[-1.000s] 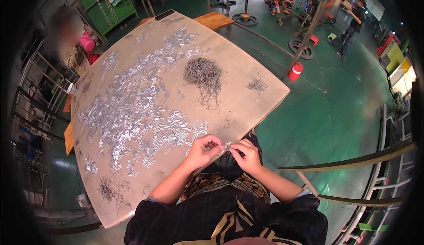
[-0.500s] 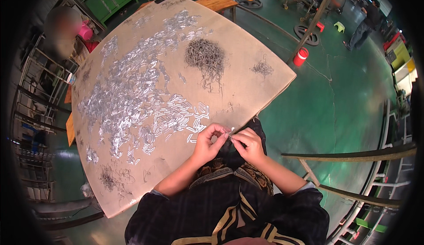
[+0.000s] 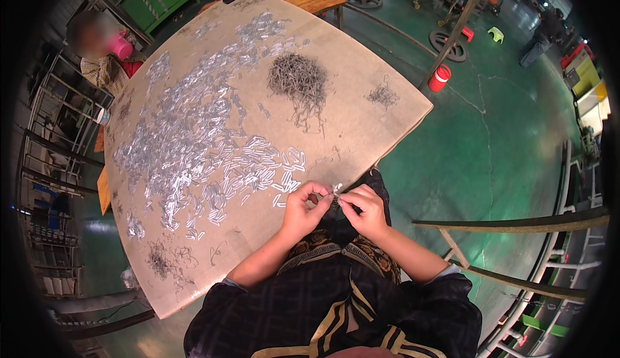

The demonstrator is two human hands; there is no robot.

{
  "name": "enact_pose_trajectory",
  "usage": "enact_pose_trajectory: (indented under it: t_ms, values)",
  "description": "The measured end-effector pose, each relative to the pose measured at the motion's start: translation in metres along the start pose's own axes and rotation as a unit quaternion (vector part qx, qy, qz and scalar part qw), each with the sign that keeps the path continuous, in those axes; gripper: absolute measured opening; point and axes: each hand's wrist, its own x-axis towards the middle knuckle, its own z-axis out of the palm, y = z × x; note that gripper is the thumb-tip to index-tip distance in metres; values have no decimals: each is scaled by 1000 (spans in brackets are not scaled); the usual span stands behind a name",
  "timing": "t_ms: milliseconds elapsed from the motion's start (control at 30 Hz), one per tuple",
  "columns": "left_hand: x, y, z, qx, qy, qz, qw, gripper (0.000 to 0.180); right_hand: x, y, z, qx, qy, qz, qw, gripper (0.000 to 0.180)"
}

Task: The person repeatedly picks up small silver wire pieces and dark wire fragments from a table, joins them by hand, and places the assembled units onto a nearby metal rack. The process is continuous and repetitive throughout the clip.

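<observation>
I have the left hand (image 3: 305, 208) and the right hand (image 3: 365, 211) facing each other at the near edge of the bench (image 3: 368, 125). The left grip is closed, thumb and forefinger tips together on a small metal piece (image 3: 336, 189), which sits in front of the dark trousers (image 3: 378, 187). The right grip also pinches at it from the other side; I can't make out its exact shape among the fingertips.

Just beyond the left hand I see loose silver links (image 3: 294, 159), trailing off a wide silver heap (image 3: 187, 154) over the bench's left half. Farther up lies a pile of dark wires (image 3: 297, 77), with a smaller tangle (image 3: 383, 96) to its right and another tangle (image 3: 161, 259) near the lower left corner.

For writing, I find whitish marks (image 3: 199, 291) by the bench's lower edge and a patterned cup (image 3: 103, 116) at its left, both too small for me to read.
</observation>
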Motion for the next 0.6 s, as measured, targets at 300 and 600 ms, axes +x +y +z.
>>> enact_pose_trajectory:
  t_ms: [300,600]
  values:
    - [-2,2,8,-82,-8,-9,997,7,-3,-1,0,-20,3,-20,1000,11]
    - [1,31,12,79,-29,225,971,15,-4,-10,-6,41,45,-9,998,16]
